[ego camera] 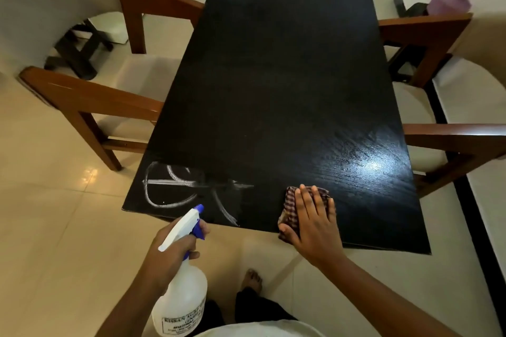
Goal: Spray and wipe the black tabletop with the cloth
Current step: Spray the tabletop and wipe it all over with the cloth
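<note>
The black tabletop (273, 85) stretches away from me, long and narrow. White chalk-like marks (175, 186) cover its near left corner. A wet sheen (367, 164) glints at the near right. My right hand (315, 221) lies flat, fingers spread, pressing a dark checked cloth (290, 205) onto the table by the near edge. My left hand (175, 243) grips the neck of a white spray bottle (180, 298) with a blue trigger and nozzle, held just off the near edge, nozzle toward the marks.
Wooden armchairs with pale cushions flank the table, one on the left (90, 96) and one on the right (443, 134). A purple container (449, 1) sits at the far right. My bare foot (253, 279) stands on the cream tiled floor.
</note>
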{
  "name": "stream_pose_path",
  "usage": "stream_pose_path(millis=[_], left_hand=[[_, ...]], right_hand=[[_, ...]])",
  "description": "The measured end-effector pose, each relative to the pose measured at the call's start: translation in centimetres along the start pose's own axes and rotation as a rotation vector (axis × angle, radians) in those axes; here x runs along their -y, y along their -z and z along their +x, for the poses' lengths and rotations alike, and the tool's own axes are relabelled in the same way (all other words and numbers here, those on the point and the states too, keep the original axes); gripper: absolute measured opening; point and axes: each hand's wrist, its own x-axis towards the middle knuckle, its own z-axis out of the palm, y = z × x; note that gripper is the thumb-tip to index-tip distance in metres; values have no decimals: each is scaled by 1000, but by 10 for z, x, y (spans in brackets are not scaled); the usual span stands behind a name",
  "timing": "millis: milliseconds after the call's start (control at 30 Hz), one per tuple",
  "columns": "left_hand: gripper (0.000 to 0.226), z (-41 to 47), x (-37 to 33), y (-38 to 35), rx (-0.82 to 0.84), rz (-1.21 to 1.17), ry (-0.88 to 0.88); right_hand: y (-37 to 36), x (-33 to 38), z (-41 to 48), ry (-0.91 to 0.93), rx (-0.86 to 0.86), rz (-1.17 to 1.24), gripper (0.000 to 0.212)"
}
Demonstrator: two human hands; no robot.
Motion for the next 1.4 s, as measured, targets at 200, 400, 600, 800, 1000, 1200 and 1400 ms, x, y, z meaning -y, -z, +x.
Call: stream_pose_path(millis=[200, 400, 600, 800, 1000, 1200, 1400], left_hand=[[47, -1, 3, 2, -44, -33, -14], [43, -5, 4, -8, -79, 33, -16], [21, -10, 18, -11, -178, 232, -97], [14, -13, 25, 1, -222, 355, -161], [17, -13, 29, 1, -256, 391, -164], [15, -13, 33, 1, -329, 411, -158], [12, -26, 44, 14, -326, 372, -168]], right_hand=[[6, 56, 25, -22, -33, 77, 80], [12, 97, 52, 172, 14, 79, 86], [17, 53, 39, 229, 45, -43, 92], [20, 15, 34, 303, 113, -152, 101], [31, -8, 52, 693, 114, -184, 96], [29, -20, 61, 913, 110, -209, 83], [23, 2, 69, 850, 149, -137, 77]])
